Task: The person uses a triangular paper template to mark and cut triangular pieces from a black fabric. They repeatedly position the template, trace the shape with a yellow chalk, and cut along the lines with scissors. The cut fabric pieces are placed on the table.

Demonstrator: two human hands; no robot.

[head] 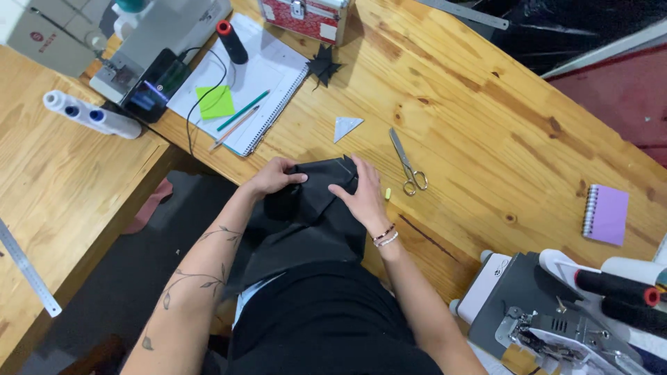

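Both hands are pressing flat on the black fabric (316, 191) at the table (486, 139) edge, the left hand (272, 176) and right hand (361, 196) spreading and folding it, probably needing a firm crease before the scissors (408, 163) nearby.

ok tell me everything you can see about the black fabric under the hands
The black fabric is a dark, matte cloth, folded into a flat wad at the wooden table edge, with the rest draping down toward the person's lap. A faint pale line marks its top edge. The left hand presses its left side, the right hand its right.
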